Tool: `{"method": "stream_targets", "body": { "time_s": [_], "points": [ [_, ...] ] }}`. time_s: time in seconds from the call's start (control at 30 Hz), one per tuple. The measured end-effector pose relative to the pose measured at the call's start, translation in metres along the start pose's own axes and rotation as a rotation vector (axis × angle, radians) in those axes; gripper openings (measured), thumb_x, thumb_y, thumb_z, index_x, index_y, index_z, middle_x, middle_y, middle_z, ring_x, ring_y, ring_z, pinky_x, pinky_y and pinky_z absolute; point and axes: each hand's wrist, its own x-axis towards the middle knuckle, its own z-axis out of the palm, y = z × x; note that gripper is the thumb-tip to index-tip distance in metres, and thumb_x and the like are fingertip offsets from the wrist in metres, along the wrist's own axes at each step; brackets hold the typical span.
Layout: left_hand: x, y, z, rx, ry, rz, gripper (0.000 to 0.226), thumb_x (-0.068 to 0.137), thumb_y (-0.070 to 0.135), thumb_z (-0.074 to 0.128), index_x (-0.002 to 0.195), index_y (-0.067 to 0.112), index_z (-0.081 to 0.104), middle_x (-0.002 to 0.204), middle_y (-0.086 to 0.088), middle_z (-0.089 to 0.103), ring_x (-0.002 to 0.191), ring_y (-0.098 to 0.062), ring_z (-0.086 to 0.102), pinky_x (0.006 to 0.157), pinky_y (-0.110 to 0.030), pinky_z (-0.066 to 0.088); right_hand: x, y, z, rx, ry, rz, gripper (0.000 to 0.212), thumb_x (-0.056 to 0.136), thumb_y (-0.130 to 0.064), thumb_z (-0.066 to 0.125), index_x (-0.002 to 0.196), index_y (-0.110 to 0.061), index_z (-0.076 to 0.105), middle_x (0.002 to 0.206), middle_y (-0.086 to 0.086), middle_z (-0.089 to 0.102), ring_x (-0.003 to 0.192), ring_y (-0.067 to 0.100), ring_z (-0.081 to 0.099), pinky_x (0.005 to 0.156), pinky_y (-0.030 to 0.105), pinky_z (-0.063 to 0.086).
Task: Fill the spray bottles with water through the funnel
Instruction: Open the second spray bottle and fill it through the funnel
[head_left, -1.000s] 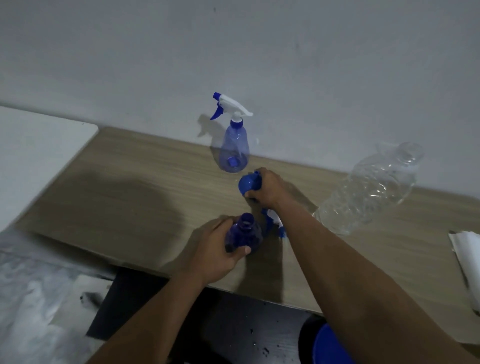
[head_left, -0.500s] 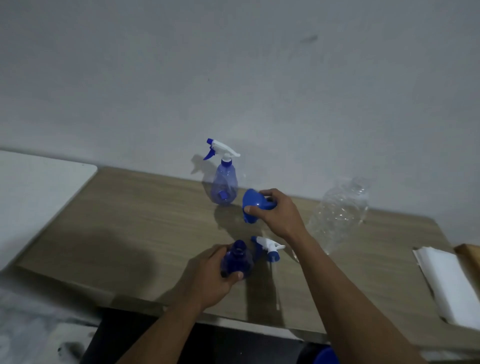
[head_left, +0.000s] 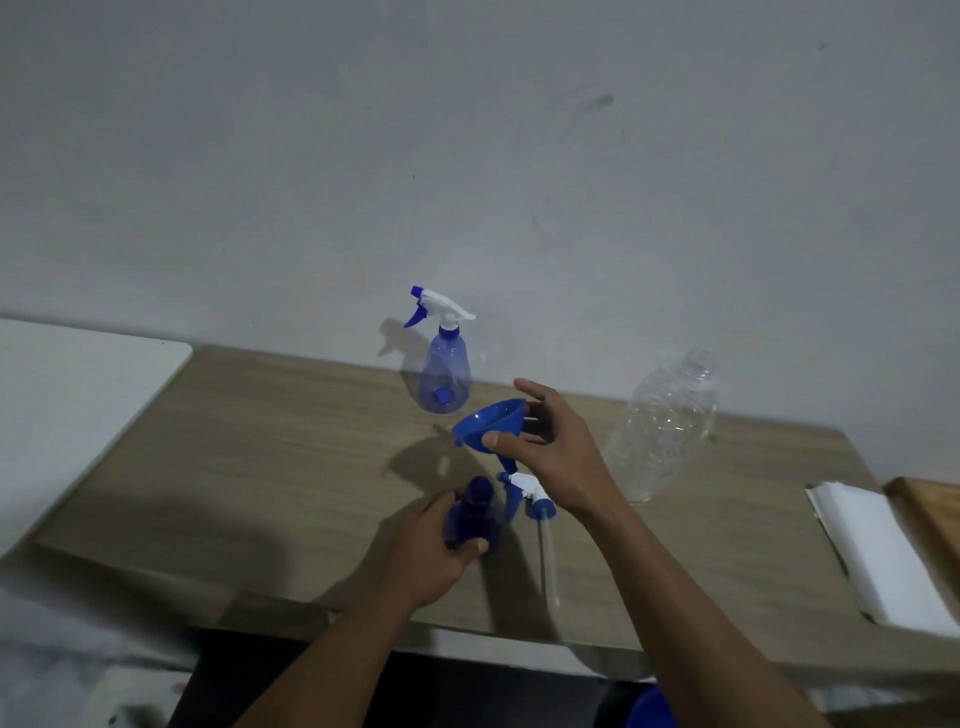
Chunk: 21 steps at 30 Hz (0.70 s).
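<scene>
so the blue funnel (head_left: 488, 426) is up over the open spray bottle (head_left: 475, 512), spout not in the neck yet

our left hand (head_left: 431, 551) has its fingers wrapped round the bottle, which stands on the tabletop (head_left: 260, 467); our right hand (head_left: 556, 447) pinches the funnel between thumb and fingers, tilted, at the bottle's 12 o'clock; the loose trigger head (head_left: 527, 491) lies just beside the bottle at 2 o'clock; a capped spray bottle (head_left: 444, 374) stands further back at 12; a clear plastic bottle (head_left: 665, 421) sits at 2 o'clock, well apart
</scene>
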Motion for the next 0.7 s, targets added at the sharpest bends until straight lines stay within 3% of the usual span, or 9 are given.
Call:
{"method": "stream_targets", "body": {
  "time_s": [0.1,0.2,0.33,0.4,0.53,0.7],
  "points": [
    [0.000,0.000,0.001,-0.009,-0.024,-0.023,0.051,0.076,0.034,0.079,0.122,0.029,0.058,0.113,0.015,0.065,0.102,-0.006,0.062,0.091,-0.030,0.051,-0.005,0.006,0.006,0.015,-0.048,-0.007,0.077,0.077,-0.013,0.087,0.145,-0.019,0.051,0.124,-0.008,0.066,0.102,-0.008,0.066,0.077,0.010,0.052],
    [0.001,-0.001,0.002,-0.067,-0.040,-0.052,0.056,0.076,0.031,0.080,0.127,0.029,0.055,0.116,0.014,0.066,0.107,-0.008,0.063,0.091,-0.028,0.051,-0.009,0.014,0.010,0.044,-0.064,-0.019,0.075,0.076,-0.004,0.086,0.143,-0.015,0.053,0.125,-0.008,0.066,0.105,-0.006,0.066,0.083,0.013,0.053],
    [-0.002,0.004,-0.002,-0.054,-0.053,-0.074,0.059,0.080,0.025,0.078,0.133,0.028,0.051,0.118,0.013,0.063,0.103,-0.003,0.059,0.075,-0.004,0.038,-0.015,0.027,0.017,0.082,-0.062,-0.028,0.073,0.073,0.007,0.084,0.136,-0.015,0.055,0.126,-0.007,0.065,0.108,-0.002,0.067,0.086,0.015,0.052],
    [-0.003,0.007,-0.003,-0.015,-0.035,-0.068,0.058,0.081,0.026,0.077,0.132,0.029,0.052,0.115,0.014,0.061,0.097,-0.001,0.055,0.066,0.001,0.036,-0.016,0.034,0.020,0.097,-0.064,-0.029,0.072,0.072,0.011,0.083,0.131,-0.018,0.056,0.126,-0.004,0.065,0.107,0.000,0.068,0.086,0.015,0.052],
    [-0.003,0.009,-0.004,0.038,-0.045,-0.062,0.050,0.083,0.031,0.075,0.128,0.029,0.053,0.111,0.013,0.060,0.091,-0.001,0.053,0.062,-0.003,0.034,-0.020,0.045,0.020,0.071,-0.070,-0.034,0.076,0.070,0.009,0.085,0.134,-0.018,0.055,0.131,-0.001,0.064,0.115,0.003,0.066,0.091,0.017,0.052],
    [-0.005,0.008,-0.004,0.047,-0.060,-0.089,0.045,0.082,0.037,0.074,0.122,0.032,0.054,0.102,0.018,0.060,0.082,0.008,0.052,0.066,-0.009,0.036,-0.023,0.047,0.016,0.033,-0.079,-0.031,0.077,0.071,0.004,0.087,0.135,-0.023,0.054,0.133,-0.005,0.063,0.118,0.000,0.063,0.096,0.018,0.051]
  ]
}}
